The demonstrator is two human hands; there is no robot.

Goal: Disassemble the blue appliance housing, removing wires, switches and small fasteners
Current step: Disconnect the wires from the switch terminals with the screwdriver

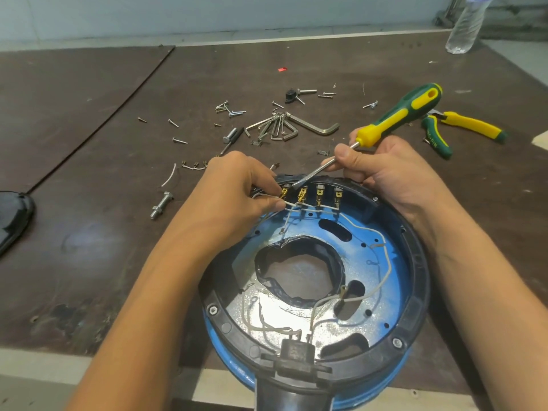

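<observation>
The round blue housing (382, 262) with a black rim lies open side up at the table's front edge. A row of brass terminals (311, 195) with white wires (364, 229) lines its far wall. My left hand (237, 188) pinches the white wire at the leftmost terminal. My right hand (391, 170) grips the metal shaft of a green and yellow screwdriver (400, 114), whose tip sits at the switch block just above that leftmost terminal. More white wires lie loose inside the housing near a black plug socket (296, 351).
Loose screws (234, 111), a set of hex keys (284, 127), a small driver bit (232, 136) and a bolt (161, 204) are scattered behind the housing. Yellow and green pliers (462, 129) lie at right. A plastic bottle (467, 25) stands far right. A black cover (13, 215) is at left.
</observation>
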